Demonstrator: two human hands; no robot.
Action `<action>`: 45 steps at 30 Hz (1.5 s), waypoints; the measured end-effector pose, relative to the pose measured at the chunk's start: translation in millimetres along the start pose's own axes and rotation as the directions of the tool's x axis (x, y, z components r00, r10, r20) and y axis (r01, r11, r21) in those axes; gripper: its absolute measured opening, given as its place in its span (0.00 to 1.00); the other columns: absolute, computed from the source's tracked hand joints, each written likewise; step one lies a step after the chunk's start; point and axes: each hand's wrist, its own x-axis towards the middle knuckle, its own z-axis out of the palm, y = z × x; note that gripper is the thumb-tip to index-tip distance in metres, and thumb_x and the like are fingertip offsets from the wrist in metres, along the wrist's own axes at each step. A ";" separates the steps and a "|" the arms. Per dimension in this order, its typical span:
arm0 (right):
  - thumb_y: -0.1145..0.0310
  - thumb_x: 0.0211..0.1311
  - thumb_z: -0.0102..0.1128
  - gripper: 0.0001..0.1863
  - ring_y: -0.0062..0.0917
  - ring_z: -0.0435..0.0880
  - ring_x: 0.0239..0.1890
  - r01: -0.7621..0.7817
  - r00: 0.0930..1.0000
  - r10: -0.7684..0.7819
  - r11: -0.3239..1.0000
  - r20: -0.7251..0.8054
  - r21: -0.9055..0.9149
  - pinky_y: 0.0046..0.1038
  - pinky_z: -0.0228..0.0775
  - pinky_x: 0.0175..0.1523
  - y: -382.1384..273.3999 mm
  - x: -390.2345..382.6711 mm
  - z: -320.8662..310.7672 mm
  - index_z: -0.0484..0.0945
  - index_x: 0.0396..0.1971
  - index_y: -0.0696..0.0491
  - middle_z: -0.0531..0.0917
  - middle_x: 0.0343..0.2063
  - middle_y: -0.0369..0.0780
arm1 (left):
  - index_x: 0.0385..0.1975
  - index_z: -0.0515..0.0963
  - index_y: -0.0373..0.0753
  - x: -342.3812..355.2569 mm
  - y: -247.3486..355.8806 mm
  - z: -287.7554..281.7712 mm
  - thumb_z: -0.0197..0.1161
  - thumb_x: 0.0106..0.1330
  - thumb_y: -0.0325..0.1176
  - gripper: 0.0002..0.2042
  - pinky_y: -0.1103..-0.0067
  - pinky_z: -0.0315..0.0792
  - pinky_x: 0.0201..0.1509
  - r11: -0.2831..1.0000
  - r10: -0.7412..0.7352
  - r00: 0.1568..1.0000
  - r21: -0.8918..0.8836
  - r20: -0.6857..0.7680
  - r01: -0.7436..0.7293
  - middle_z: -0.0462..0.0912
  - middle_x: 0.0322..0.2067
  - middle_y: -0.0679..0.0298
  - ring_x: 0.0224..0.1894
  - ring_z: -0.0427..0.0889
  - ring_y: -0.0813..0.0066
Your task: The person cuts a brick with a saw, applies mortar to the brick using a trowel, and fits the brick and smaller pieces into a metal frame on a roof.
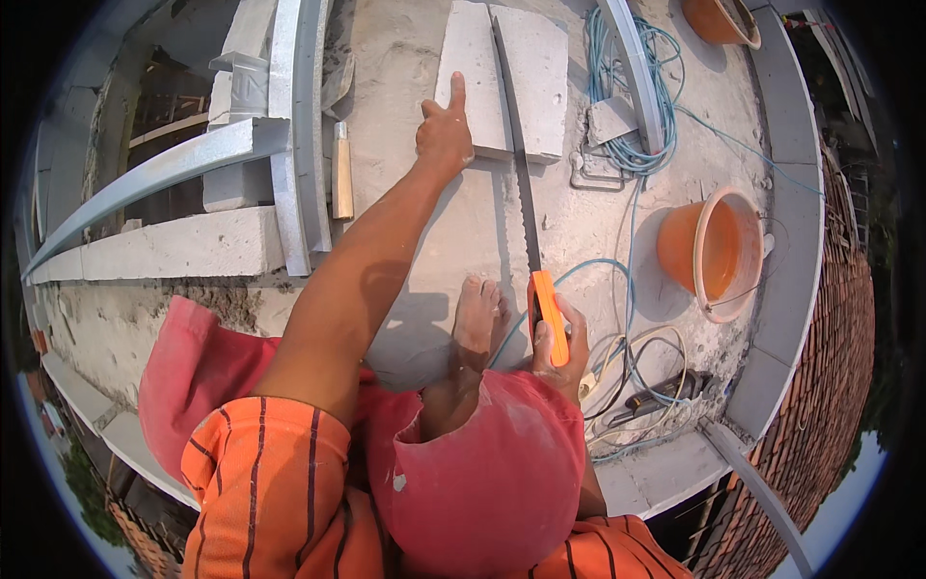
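A pale lightweight concrete block (529, 68) lies on the rough floor, with a long dark saw blade (513, 116) set along a straight cut line down its middle. My right hand (567, 338) grips the orange saw handle (547, 314). My left hand (444, 135) rests on the block's left part, index finger stretched out, thumb apart, other fingers partly curled. My bare foot (477, 318) is on the floor below the block.
Metal channels (289, 193), more blocks (178, 241) and a wooden-handled tool (342, 169) lie left. At right are coiled blue hose (637, 154), an orange bucket (714, 251), another bucket (714, 19), cables and a dark tool (656, 400), then a ledge (772, 347) above roof tiles.
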 end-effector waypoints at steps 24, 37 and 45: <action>0.67 0.64 0.57 0.18 0.44 0.84 0.35 0.153 0.982 -0.164 0.982 -0.091 -0.112 0.36 0.74 0.41 -23.6 157.6 56.1 0.70 0.52 0.57 0.82 0.35 0.52 | 0.73 0.30 0.54 -4.6 20.3 -11.8 0.69 0.49 0.24 0.58 0.67 0.79 0.48 0.999 0.027 0.998 0.023 0.054 -0.028 0.63 0.51 0.40 0.43 0.82 0.49; 0.71 0.69 0.50 0.16 0.25 0.78 0.41 0.116 0.991 -0.125 0.981 -0.054 -0.157 0.25 0.69 0.51 -15.4 87.7 35.4 0.71 0.53 0.61 0.79 0.43 0.45 | 0.74 0.37 0.52 4.5 17.5 -5.1 0.66 0.52 0.22 0.53 0.67 0.80 0.42 0.998 -0.053 0.996 -0.044 -0.072 0.050 0.66 0.47 0.44 0.39 0.82 0.49; 0.58 0.67 0.57 0.29 0.22 0.75 0.41 0.025 0.995 -0.040 0.988 0.095 0.154 0.24 0.67 0.48 2.1 88.5 21.7 0.65 0.62 0.58 0.77 0.42 0.40 | 0.73 0.35 0.58 17.0 16.6 -3.0 0.70 0.49 0.23 0.57 0.69 0.79 0.47 0.997 -0.040 0.997 -0.073 -0.061 0.035 0.65 0.52 0.44 0.43 0.82 0.50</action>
